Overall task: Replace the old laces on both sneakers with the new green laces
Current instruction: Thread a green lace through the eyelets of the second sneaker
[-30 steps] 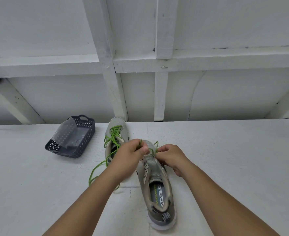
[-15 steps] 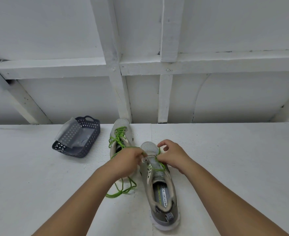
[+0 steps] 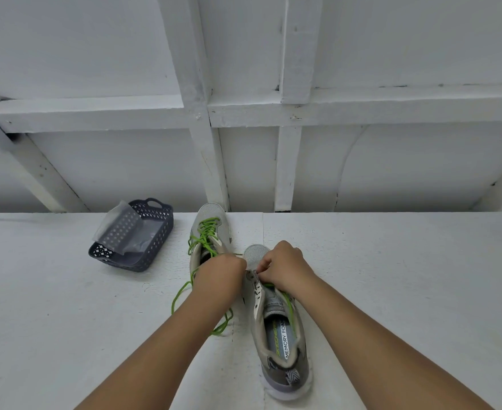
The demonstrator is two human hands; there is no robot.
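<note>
Two grey sneakers stand on the white table. The far sneaker (image 3: 211, 229) is threaded with a green lace whose ends trail loose. The near sneaker (image 3: 276, 327) points away from me, its toe showing between my hands. A green lace (image 3: 288, 309) runs along its right eyelets, and its other end loops on the table (image 3: 202, 309) to the left. My left hand (image 3: 220, 270) is curled at the near sneaker's left eyelets, apparently gripping the lace. My right hand (image 3: 285, 267) pinches the lace at the lowest eyelets near the toe.
A dark perforated basket (image 3: 155, 238) with a clear plastic wrapper in it sits at the left back of the table (image 3: 391, 276). A white wall with wooden beams rises right behind the table edge.
Both hands have shifted slightly toward the sneaker's toe. The loose green lace has dropped into a loop on the table left of the near sneaker.
</note>
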